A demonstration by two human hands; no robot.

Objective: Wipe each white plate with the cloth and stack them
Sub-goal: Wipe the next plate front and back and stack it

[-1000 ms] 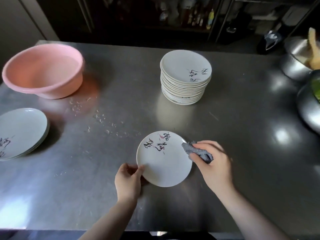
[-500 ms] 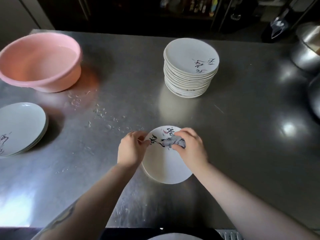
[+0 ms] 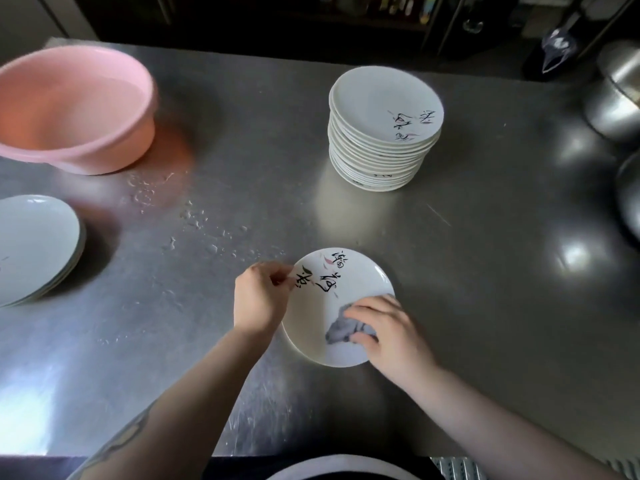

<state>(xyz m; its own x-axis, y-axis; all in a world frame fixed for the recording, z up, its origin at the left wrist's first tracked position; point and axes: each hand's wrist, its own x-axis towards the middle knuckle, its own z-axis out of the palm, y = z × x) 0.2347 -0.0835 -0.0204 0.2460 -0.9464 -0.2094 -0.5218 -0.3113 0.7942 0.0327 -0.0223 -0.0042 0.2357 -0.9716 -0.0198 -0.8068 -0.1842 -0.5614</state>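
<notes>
Head | left hand point(image 3: 260, 299) pinches plate point(image 3: 322, 313) rim | right hand point(image 3: 388, 337) presses cloth point(image 3: 346, 329)

**Brush lettering on your plates, none of it legible**

The plate point(image 3: 332, 306) you are wiping carries black brush-written characters across its far half, with small pink and green strokes among them; you can see they are East Asian script, but the strokes are too loose and small to read for certain. The top plate of the stack point(image 3: 384, 128) shows similar black characters near its right rim, seen upside down and just as unreadable. Nothing else in your view bears readable text.
</notes>
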